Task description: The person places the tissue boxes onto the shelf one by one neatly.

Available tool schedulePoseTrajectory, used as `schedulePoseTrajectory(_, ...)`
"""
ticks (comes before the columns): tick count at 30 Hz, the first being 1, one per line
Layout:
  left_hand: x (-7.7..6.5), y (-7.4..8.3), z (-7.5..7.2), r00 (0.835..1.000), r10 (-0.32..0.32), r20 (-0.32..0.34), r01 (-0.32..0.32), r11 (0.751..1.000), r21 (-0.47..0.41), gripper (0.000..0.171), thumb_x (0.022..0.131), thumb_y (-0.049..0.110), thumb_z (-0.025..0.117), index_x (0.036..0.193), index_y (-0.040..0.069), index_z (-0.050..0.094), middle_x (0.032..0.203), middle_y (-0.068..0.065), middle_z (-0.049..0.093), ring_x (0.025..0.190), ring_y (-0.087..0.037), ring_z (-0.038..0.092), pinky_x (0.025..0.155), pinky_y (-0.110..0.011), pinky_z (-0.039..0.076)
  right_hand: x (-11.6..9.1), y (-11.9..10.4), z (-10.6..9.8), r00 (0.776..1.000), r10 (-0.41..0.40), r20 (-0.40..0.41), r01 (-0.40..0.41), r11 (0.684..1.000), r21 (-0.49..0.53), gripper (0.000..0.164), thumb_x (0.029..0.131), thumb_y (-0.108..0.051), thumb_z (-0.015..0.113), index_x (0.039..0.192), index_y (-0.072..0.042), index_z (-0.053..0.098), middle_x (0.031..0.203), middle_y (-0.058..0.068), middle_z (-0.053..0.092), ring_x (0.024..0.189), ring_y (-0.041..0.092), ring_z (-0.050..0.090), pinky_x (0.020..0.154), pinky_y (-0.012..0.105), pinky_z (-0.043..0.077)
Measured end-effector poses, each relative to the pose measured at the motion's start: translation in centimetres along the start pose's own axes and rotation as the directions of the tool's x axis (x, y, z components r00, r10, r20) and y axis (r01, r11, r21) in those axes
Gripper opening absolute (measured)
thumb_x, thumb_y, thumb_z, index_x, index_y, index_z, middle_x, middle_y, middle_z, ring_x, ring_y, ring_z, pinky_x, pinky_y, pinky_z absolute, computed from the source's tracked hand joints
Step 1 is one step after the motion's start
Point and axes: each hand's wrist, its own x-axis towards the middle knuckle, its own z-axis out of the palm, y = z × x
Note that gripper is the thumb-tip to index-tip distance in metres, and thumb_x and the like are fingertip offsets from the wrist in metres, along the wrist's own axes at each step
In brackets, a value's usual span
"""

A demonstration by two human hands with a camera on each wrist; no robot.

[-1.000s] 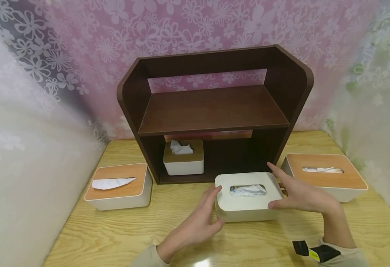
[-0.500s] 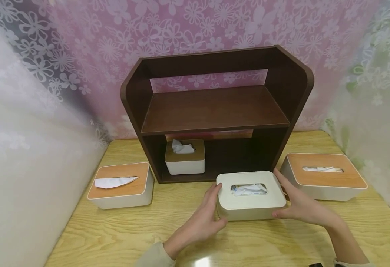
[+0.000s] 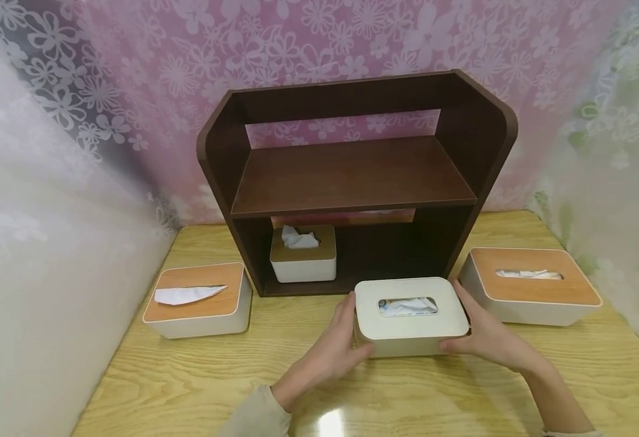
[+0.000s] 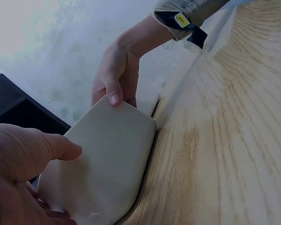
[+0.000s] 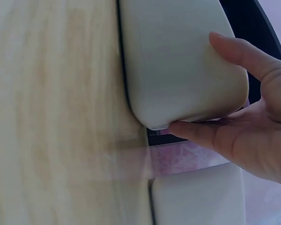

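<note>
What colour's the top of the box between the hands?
The tissue box's top is creamy white, clearest in the head view.

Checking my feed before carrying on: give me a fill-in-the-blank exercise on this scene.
The left hand and right hand hold the rectangular tissue box with a ____ lid.
In the bookshelf, the square tissue box sits on the ____ level.
On the table, ____ orange-lidded tissue boxes flank the bookshelf.
Missing words: white; lower; two.

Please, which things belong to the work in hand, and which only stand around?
In use:
white-topped tissue box, held between left hand and right hand

Probably standing by:
left wood-lidded box
right wood-lidded box
dark shelf unit
square box inside it
</note>
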Motion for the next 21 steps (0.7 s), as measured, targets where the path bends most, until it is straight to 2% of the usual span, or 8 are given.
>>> schedulePoseTrajectory(2,0.1,-0.1,0.1,1.0,-0.001,0.0,0.001,1.0,-0.003,0.101,0.091,0.017,0.071,0.158,0.003,-0.003,0.161,-0.026,0.01,0.146,-0.035,0.023,0.115,-0.046,0.027,-0.1,0.3,0.1,1.0,0.019,0.004,-0.019,0.999,0.042,0.123,0.076,-0.024,0.087,0.159,-0.003,-0.002,0.16,0.031,0.01,0.137,0.046,0.029,0.088,0.008,0.034)
schedulePoseTrajectory(6,0.1,0.0,0.0,1.0,-0.011,0.005,0.011,1.0,-0.006,0.101,0.092,0.019,0.071,0.158,0.001,-0.004,0.162,-0.026,0.01,0.146,-0.035,0.024,0.115,-0.045,0.028,0.1,1.0,0.6,1.0,-0.011,-0.007,0.012,0.991,0.131,0.12,0.076,-0.018,0.087,0.16,-0.01,0.003,0.155,0.023,0.026,0.126,0.023,0.046,0.087,0.014,0.041)
schedulePoseTrajectory(9,0.1,0.0,-0.1,1.0,-0.019,0.012,0.019,1.0,0.001,0.101,0.093,0.022,0.07,0.158,0.001,-0.004,0.162,-0.026,0.01,0.146,-0.034,0.024,0.115,-0.045,0.028,0.2,1.3,1.0,0.998,-0.053,-0.023,0.056,0.986,0.159,0.116,0.076,-0.016,0.087,0.16,-0.015,0.008,0.149,0.016,0.034,0.114,0.006,0.049,0.087,0.016,0.043)
schedulePoseTrajectory(15,0.1,-0.2,0.0,1.0,-0.011,0.018,0.011,1.0,0.003,0.1,0.094,0.023,0.07,0.158,0.001,-0.004,0.161,-0.026,0.011,0.146,-0.034,0.024,0.115,-0.045,0.028,0.1,1.4,1.1,0.998,-0.059,-0.036,0.063,0.988,0.138,0.117,0.076,-0.017,0.087,0.16,-0.014,0.007,0.153,0.016,0.03,0.117,0.004,0.045,0.089,0.013,0.039)
schedulePoseTrajectory(21,0.2,-0.3,0.1,1.0,-0.011,0.007,0.011,1.0,0.007,0.101,0.093,0.024,0.07,0.158,0.001,-0.004,0.161,-0.028,0.011,0.146,-0.035,0.024,0.116,-0.045,0.028,0.2,1.3,0.9,0.998,-0.047,-0.039,0.051,0.993,0.105,0.119,0.076,-0.019,0.087,0.16,-0.009,0.003,0.157,0.021,0.023,0.122,0.015,0.042,0.089,0.012,0.037)
